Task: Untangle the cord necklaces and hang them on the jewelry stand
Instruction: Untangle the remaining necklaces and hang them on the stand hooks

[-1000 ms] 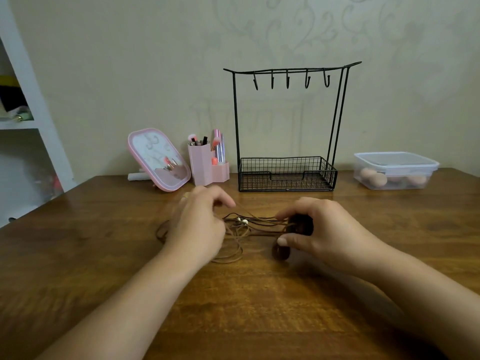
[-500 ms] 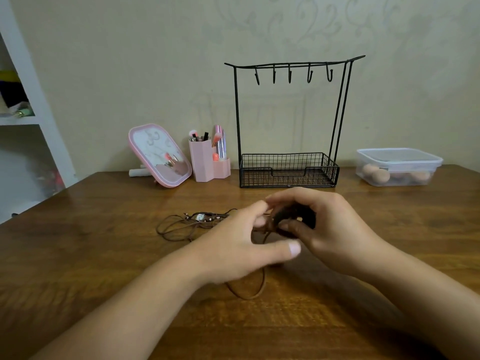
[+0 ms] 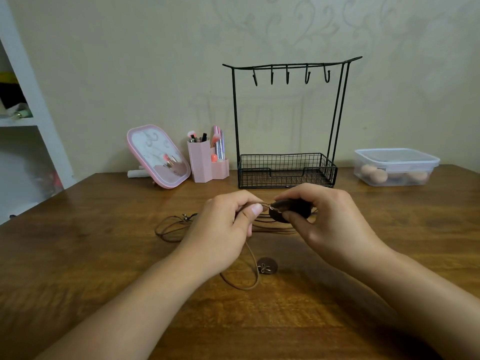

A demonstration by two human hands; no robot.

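At center frame, a dark oval pendant (image 3: pixel 288 210), long axis running left to right, is pinched by the right hand (image 3: pixel 322 219). Its brown cords (image 3: pixel 176 227), pinched by the left hand (image 3: pixel 223 229), are trailed leftward across the table (image 3: pixel 78 255), below the empty jewelry stand (image 3: pixel 285 120).

two pendants (image 3: pixel 288 210), five hooks (image 3: pixel 287 77)

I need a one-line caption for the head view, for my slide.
Both hands work the tangled cords before an empty stand.
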